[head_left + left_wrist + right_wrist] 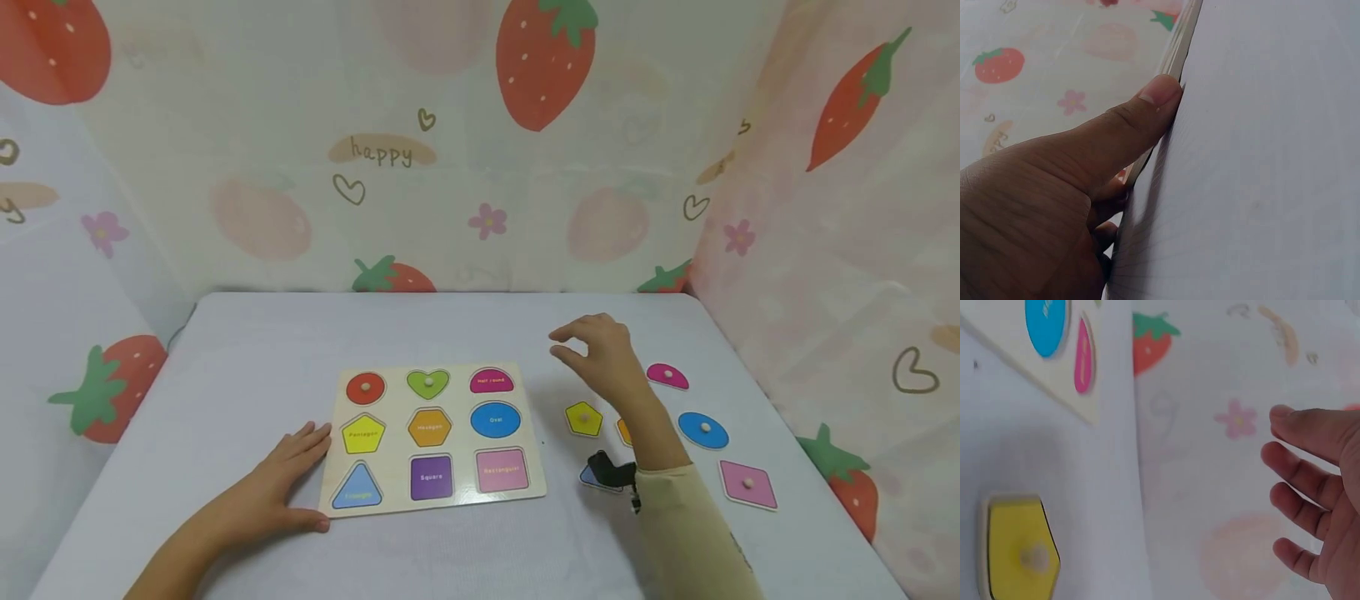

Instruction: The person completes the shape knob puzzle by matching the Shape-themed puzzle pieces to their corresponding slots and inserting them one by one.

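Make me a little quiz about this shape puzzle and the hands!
1. True or false: the right hand holds a piece.
2. Which hand touches the puzzle board? A left, B right.
3. What colour is the loose pentagon?

Key: 1 false, it hovers with nothing in its grip. 2 A, the left hand rests at the board's edge. 3 yellow.
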Tool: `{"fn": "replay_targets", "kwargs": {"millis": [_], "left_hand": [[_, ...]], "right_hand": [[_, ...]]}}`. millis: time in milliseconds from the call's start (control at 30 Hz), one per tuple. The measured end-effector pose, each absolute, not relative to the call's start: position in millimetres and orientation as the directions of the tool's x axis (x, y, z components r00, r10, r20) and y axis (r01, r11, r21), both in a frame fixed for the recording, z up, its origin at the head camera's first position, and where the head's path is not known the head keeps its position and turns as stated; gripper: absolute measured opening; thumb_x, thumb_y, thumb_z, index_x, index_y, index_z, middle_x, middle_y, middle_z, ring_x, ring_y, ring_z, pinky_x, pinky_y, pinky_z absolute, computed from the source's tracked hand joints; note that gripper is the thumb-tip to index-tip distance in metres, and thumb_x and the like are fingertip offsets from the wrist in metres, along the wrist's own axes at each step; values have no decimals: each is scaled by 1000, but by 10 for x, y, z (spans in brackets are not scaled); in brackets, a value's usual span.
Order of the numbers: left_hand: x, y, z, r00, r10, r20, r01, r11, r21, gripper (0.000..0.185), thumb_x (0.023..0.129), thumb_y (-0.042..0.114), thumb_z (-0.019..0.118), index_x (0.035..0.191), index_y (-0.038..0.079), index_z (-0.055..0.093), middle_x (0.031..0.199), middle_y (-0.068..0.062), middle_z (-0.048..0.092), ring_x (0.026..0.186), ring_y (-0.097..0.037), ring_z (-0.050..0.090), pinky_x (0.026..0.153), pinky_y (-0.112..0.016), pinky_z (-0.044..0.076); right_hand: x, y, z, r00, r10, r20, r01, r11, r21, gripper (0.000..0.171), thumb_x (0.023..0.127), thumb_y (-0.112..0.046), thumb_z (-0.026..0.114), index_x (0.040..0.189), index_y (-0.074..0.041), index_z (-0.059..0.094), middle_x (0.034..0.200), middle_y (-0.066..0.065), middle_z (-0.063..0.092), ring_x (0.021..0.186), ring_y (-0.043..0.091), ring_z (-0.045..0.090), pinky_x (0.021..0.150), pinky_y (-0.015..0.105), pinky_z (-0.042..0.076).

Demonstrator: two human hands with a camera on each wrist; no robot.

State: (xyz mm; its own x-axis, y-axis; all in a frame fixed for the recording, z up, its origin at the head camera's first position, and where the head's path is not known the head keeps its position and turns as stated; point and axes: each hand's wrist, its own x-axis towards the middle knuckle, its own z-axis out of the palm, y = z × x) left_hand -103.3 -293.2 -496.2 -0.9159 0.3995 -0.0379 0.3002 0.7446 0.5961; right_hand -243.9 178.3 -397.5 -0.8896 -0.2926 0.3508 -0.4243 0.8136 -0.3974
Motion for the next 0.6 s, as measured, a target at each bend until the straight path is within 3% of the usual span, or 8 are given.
{"fn": "replay_targets", "kwargs": {"millis": [167,367,600], "left_hand": [[-1029,-2905,-4948,-917,397,-42,296,746,596,120,66,69,83,157,5,39,169,-8,29,157,-40,14,127,-26,-5],[-1037,-2888,-4956,-916,399,-46,294,745,599,120,66,69,82,158,6,38,169,-8,29,158,-39,13,125,-21,-8],[-1025,-2904,-4935,-920,389,-53,281,747,602,120,66,68,84,158,6,38,169,-8,28,157,-40,13,129,-33,-3]], "right_hand": [[-2471,2233,-3943,-902,-227,366,-385,807,-449,23,94,-21,76,115,-10,77,117,10,75,117,35,56,104,65,37],[-2535,2717,-3957,-901,-138,411,-331,832,-446,25,95,-18,74,117,-6,75,110,15,73,117,40,54,105,67,35],[-2580,3139,-4160,-930,14,368,-186,844,-502,30,99,-22,70,123,-4,73,115,18,70,115,39,54,95,58,48]]}}
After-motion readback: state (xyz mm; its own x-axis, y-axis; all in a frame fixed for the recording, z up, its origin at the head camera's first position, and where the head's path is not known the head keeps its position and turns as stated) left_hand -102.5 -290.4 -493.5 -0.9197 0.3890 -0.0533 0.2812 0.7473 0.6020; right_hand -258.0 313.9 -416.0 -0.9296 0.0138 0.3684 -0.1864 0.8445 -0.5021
